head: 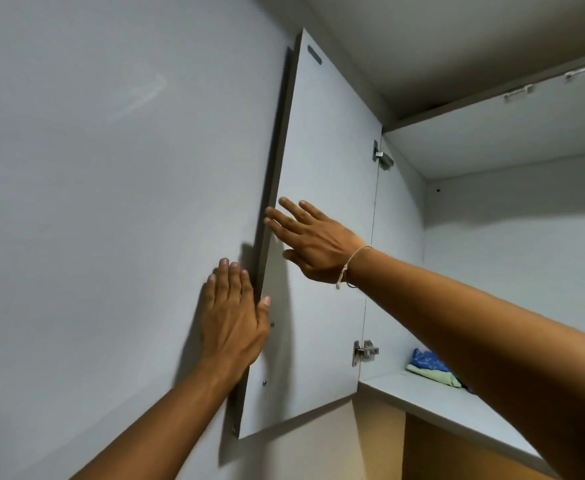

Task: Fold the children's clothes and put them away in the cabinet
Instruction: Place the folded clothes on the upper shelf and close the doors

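folded clothes point(429, 367) on cabinet shelf point(457, 403), one open door point(322, 237), two flat empty hands, left point(230, 323), right point(313, 242)

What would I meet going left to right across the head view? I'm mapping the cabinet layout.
Closed door → left hand → open door → right hand → hinges → folded clothes on the shelf.
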Demonstrator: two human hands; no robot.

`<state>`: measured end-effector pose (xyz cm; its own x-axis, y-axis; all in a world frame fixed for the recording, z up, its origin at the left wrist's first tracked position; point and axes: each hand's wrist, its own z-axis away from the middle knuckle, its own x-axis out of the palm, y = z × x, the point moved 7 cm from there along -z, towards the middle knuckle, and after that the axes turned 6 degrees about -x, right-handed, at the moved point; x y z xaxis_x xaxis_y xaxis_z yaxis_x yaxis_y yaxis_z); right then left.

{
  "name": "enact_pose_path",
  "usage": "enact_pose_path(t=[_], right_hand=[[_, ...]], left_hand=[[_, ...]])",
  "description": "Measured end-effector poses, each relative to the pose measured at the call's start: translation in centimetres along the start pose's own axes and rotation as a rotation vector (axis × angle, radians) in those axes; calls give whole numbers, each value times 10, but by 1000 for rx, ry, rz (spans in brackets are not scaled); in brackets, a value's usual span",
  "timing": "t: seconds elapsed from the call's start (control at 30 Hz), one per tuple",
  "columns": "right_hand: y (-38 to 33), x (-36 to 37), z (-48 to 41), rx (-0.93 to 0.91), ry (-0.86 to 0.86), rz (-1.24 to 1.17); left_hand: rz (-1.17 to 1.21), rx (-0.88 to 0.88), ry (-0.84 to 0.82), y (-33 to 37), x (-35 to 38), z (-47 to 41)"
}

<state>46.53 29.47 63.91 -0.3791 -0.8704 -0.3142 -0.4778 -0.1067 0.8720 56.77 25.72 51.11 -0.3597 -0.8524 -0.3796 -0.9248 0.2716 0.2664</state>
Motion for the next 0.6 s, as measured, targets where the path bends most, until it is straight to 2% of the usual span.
enact_pose_path(t=[0.17,0.33,0.43,0.6], right_hand=[[-1,14,-19,-36,-92,56],[1,9,-6,-57,-89,113],[9,-3,18,-101,-90,128],[37,-25,102,-137,-124,170]], left_hand=[[40,57,-38,2,16,0],[117,63,-69,11,12,7],[312,94,-78,32,5,23],[810,215,-113,112,-10,59]])
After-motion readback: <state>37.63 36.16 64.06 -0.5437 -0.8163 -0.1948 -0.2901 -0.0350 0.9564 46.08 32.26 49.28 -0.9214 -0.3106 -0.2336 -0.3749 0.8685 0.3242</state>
